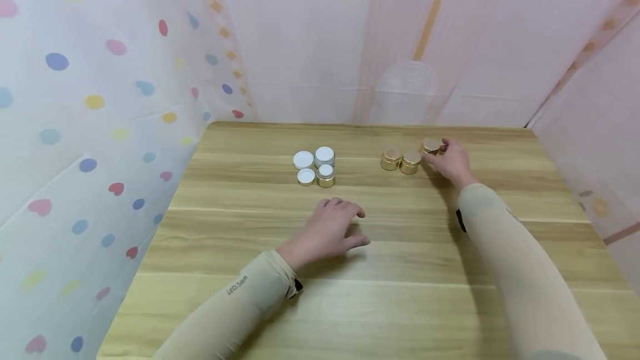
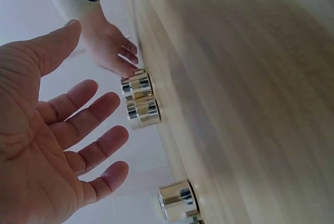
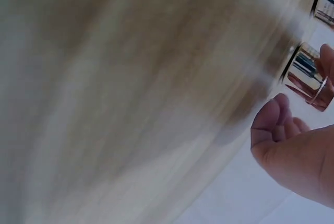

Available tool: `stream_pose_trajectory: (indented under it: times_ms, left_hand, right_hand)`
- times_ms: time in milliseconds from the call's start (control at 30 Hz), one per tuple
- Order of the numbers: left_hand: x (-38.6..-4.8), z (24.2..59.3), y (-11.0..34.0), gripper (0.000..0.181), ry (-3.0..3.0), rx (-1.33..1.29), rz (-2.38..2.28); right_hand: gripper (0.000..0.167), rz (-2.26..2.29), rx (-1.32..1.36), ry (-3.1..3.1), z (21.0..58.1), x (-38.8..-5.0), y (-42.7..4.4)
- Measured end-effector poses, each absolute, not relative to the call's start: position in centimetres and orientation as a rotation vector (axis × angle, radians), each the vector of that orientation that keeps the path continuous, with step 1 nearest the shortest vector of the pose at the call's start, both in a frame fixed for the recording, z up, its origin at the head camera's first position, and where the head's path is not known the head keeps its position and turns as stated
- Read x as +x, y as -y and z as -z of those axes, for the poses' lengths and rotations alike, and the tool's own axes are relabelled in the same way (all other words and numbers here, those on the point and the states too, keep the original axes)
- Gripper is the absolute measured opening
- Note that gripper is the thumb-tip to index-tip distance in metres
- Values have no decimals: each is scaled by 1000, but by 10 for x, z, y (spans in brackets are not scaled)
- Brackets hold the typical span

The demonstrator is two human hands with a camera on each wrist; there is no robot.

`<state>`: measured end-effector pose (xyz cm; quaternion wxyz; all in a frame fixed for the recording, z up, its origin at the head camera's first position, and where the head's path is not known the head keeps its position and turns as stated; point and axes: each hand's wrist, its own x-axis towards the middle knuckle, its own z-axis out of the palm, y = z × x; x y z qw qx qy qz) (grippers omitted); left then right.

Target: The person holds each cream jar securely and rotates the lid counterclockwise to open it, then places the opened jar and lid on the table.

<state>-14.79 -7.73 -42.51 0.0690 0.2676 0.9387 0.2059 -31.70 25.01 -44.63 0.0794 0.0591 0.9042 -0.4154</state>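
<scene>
Left sleeve [image 1: 225,307], nearest, bears printing that reads "Lets Slim". Left hand [image 1: 327,232] hovers over the table [image 1: 400,299], fingers spread, holding nothing. Beyond it stand a small gold jar [image 1: 326,181], two white lids [image 1: 306,176] and a larger jar [image 1: 325,156], grouped closely. Farther right, two gold jars [image 1: 410,163] stand side by side; right hand [image 1: 454,163] pinches a third jar [image 1: 430,146] just behind them. A patterned backdrop [image 1: 310,43] hangs beyond.

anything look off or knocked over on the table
Nothing plainly odd: I see no spill or damage. The three gold-topped jars stand upright, with the right hand touching the rightmost. Two white discs lie flat beside the white-topped jars, probably lids set aside rather than misplaced.
</scene>
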Motion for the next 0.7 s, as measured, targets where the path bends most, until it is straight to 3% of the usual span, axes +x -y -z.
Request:
stream_pose_trajectory:
  times_ms: [233,467,700]
  left_hand:
    - [-149,429,82,50,-2829,791,-625]
    - [-151,428,82,50,-2819,812,-643]
    - [-151,432,87,47,-2822,783,-709]
  right_hand:
    - [56,1172,118,-2807,454,-323,-253]
    - [60,1127,144,-2847,453,-311,-268]
    - [58,1174,85,-2859,446,-268,-298]
